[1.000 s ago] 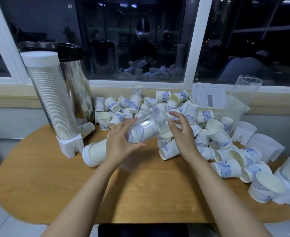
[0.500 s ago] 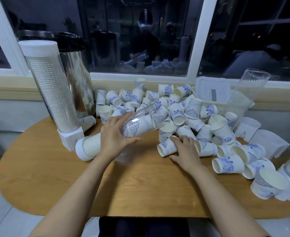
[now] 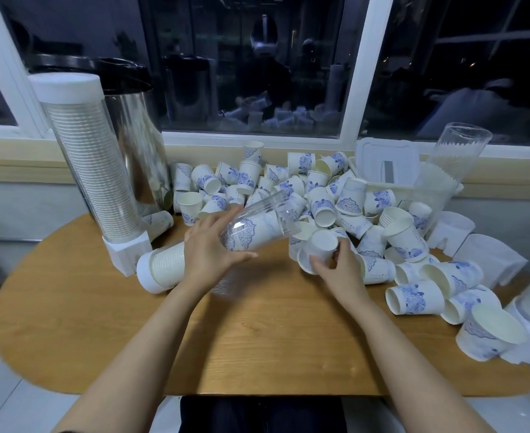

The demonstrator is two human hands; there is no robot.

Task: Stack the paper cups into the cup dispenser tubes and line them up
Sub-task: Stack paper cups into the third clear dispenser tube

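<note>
Curled round the middle of a clear dispenser tube (image 3: pixel 257 226), the left hand (image 3: pixel 209 251) holds it slanted, white capped end low at the near left, open mouth raised toward the far right. Stacked cups fill the capped part. The right hand (image 3: pixel 335 270) grasps a paper cup (image 3: pixel 321 245) just right of that mouth, base turned toward the camera.

Both work over a wooden table (image 3: pixel 257 332). At far left a steel urn (image 3: pixel 135 145) stands behind an upright full dispenser (image 3: pixel 92 170) on its white base. A pile of loose cups (image 3: pixel 320 195), blue-patterned, spreads from the urn across to the near right. Beyond it, far right, sits a plastic tub (image 3: pixel 385 173) with an empty tube (image 3: pixel 454 154) leaning in it. Two white bases (image 3: pixel 488 260) lie right of the pile.
</note>
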